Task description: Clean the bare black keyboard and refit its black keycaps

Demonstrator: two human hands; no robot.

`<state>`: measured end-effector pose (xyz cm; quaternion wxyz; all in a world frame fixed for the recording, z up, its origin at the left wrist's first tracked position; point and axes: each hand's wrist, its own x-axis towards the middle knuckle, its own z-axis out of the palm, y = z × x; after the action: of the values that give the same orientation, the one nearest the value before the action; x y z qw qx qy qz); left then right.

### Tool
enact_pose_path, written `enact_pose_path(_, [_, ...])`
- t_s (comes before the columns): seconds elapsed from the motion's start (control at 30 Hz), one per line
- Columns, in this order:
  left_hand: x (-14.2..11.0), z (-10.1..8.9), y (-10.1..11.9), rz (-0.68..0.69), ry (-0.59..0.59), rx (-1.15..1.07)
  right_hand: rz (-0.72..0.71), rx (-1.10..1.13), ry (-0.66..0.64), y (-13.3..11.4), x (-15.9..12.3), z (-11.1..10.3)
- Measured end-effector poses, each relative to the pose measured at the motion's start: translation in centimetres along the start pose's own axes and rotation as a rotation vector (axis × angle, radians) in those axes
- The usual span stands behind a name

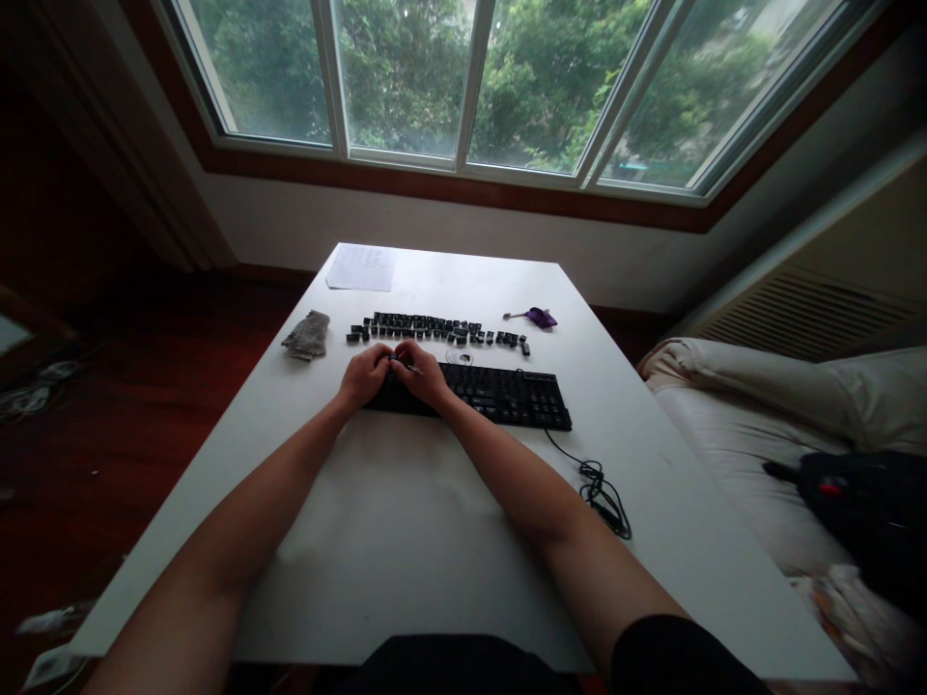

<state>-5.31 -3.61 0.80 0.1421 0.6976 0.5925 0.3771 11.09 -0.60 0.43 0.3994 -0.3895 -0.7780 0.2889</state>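
Both hands meet over the left part of a black keyboard (507, 394) lying on the white table. My left hand (364, 375) is closed, its thumb and fingers pinched around something small and dark that I cannot make out. Close against it, my right hand (421, 373) is also closed, with a thin, light-tipped thing showing by its fingers, too small to name. Just beyond the hands, loose black keycaps (420, 325) lie in uneven rows. A small clear round dish (459, 357) sits behind the keyboard, holding something dark. The hands hide the keyboard's left keys.
A grey cloth (307, 335) lies at the table's left edge, and a paper sheet (361, 267) at the far left corner. A brush-like stick with a purple piece (541, 318) lies far right. The keyboard's coiled cable (606, 502) rests on the right. Beside the table stands a cushioned seat (731, 415).
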Motion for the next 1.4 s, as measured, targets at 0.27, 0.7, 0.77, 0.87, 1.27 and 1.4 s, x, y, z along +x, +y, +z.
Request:
enact_pose_path(0.27, [-0.03, -0.04, 0.0, 0.022, 0.002, -0.006, -0.006, 0.006, -0.008, -0.05, -0.03, 0.04])
enact_pose_path(0.7, [-0.02, -0.05, 0.01, 0.014, 0.007, -0.017, 0.002, 0.018, -0.003, -0.18, -0.01, 0.05])
enact_pose_path(0.77, [-0.03, 0.02, -0.15, 0.02, 0.012, -0.02, -0.004, 0.022, 0.004, -0.14, 0.01, 0.04])
enact_pose_path(0.87, [-0.04, 0.06, -0.26, 0.027, 0.014, -0.022, 0.015, 0.016, 0.004, -0.19, 0.01, 0.05])
enact_pose_path(1.27, [-0.08, -0.16, 0.18, -0.002, 0.0, -0.028, 0.0, 0.02, 0.004, -0.09, -0.03, 0.19])
enact_pose_path(1.4, [-0.08, -0.14, 0.0, 0.014, -0.001, -0.028, -0.008, 0.025, 0.006, 0.03, -0.01, 0.26])
